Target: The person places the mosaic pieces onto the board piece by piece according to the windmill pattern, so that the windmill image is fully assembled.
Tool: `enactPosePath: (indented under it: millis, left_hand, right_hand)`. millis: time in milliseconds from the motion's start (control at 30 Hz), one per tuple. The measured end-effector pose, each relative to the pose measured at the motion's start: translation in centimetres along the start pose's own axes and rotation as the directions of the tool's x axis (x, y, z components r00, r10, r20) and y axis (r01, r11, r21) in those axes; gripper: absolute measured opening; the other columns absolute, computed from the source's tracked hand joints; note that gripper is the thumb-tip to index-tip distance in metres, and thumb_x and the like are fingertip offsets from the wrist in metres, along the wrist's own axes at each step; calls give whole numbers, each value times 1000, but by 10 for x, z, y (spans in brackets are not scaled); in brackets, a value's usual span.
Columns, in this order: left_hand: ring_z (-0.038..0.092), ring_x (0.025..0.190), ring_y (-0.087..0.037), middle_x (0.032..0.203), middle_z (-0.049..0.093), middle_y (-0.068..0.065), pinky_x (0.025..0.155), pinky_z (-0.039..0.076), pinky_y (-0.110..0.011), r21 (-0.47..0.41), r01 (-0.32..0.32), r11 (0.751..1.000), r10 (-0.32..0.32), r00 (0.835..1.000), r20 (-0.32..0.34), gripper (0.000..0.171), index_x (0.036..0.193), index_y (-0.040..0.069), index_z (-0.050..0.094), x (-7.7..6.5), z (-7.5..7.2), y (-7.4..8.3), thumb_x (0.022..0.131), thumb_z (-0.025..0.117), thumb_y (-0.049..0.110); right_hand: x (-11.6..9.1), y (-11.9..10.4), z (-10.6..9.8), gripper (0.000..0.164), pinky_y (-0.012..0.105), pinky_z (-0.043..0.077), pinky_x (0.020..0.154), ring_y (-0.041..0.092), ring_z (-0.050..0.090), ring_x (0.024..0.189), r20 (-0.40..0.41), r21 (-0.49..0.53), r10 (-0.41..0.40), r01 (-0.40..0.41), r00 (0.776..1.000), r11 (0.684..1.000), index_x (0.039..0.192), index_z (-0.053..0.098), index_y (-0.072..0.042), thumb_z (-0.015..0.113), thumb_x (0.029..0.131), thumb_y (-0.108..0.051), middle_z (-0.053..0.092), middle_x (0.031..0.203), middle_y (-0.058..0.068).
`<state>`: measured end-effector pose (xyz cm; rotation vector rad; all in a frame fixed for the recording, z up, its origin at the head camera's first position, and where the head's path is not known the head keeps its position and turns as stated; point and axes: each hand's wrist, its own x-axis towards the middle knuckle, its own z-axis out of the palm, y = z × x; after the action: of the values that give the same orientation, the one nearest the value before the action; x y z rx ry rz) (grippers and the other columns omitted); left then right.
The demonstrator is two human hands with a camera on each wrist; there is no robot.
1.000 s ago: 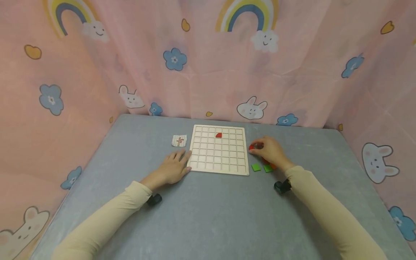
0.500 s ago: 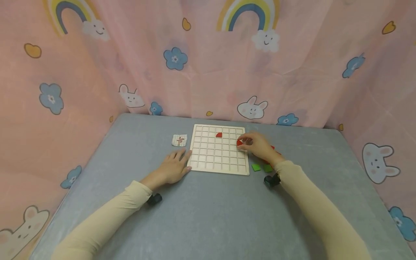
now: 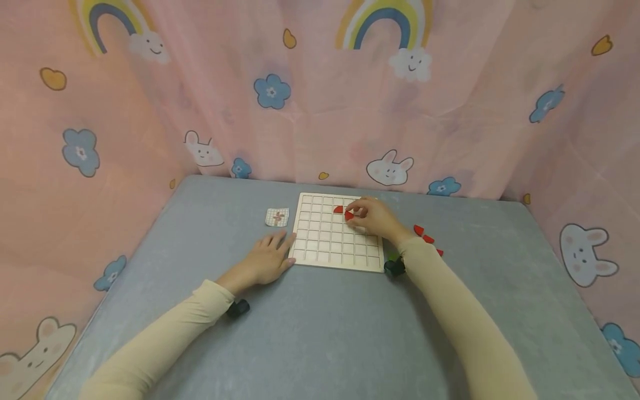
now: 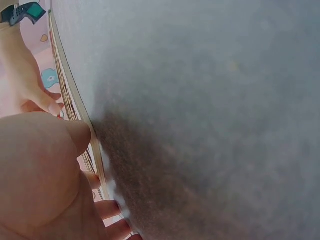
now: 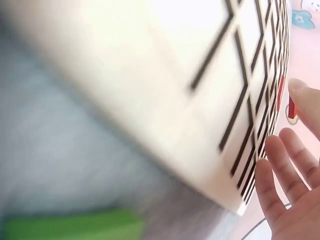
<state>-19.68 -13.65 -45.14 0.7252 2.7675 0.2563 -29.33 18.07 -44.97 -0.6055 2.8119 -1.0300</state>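
A pale wooden grid board (image 3: 324,242) lies on the grey table. One red quarter-round tile (image 3: 338,209) sits in a cell near its far side. Over the board, my right hand (image 3: 374,217) pinches a second red quarter-round tile (image 3: 349,216) between thumb and fingers, just right of the first. The right wrist view shows this held tile (image 5: 292,108) above the board's surface, with the other fingers spread below it. At the board's left edge rests my left hand (image 3: 266,259), fingers extended, thumb and fingertips along the rim (image 4: 94,142).
Left of the board lies a small gridded card (image 3: 277,217) with a red pinwheel-like picture. Several red tiles (image 3: 428,239) lie to the right, partly behind the right forearm. A green tile (image 5: 75,225) lies near the board's right edge. Pink printed cloth (image 3: 320,122) encloses the table.
My right hand has carried the red tile leftward from beside the board to over it, near the first red tile. Red tiles at right came into sight. My left hand has stayed still.
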Motion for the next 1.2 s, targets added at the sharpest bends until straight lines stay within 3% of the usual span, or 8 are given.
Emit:
enactPosePath:
  millis: [200, 400, 700, 1033, 1200]
  left_hand:
    - [28, 154, -52, 170, 23, -31, 123, 27, -64, -7, -5, 1000, 5, 1000, -11, 66, 168, 0, 23, -2, -1, 0, 115, 45, 34]
    - [28, 154, -52, 169, 24, -31, 123, 27, -64, 2, -3, 1000, 3, 1000, -19, 66, 167, 0, 24, -1, 3, -1, 115, 45, 33]
    - [26, 155, -52, 170, 22, -31, 124, 24, -65, -7, -4, 1000, 4, 1000, -30, 67, 169, 2, 21, 2, 8, -4, 115, 44, 35]
    - [27, 154, -52, 168, 26, -32, 123, 26, -65, -15, -5, 1000, 5, 999, -34, 65, 166, -2, 25, -1, 2, 1, 114, 46, 31]
    - [26, 155, -51, 169, 25, -31, 123, 26, -64, 11, 6, 1000, -6, 1000, -23, 65, 167, -1, 25, -1, 1, 0, 115, 46, 32]
  right_hand:
    - [9, -6, 5, 34, 46, 53, 88, 30, 63, 103, 32, 34, -14, 13, 999, 999, 128, 76, -8, 82, 96, -15, 65, 123, 14]
    - [14, -8, 8, 35, 42, 52, 86, 28, 62, 101, 50, -9, -24, 24, 998, 1000, 128, 77, -10, 83, 95, -18, 65, 123, 12]
    - [16, -11, 9, 24, 39, 49, 81, 26, 58, 98, 72, -11, -24, 25, 997, 1000, 122, 81, -13, 79, 97, -16, 64, 122, 11]
    - [14, -7, 11, 29, 46, 51, 93, 33, 62, 107, 18, 95, 16, -18, 1000, 995, 119, 78, -4, 85, 92, -13, 65, 119, 14]
    - [14, -3, 10, 28, 41, 49, 88, 30, 59, 101, 9, 134, 27, -28, 1000, 991, 115, 78, -1, 87, 89, -10, 64, 112, 15]
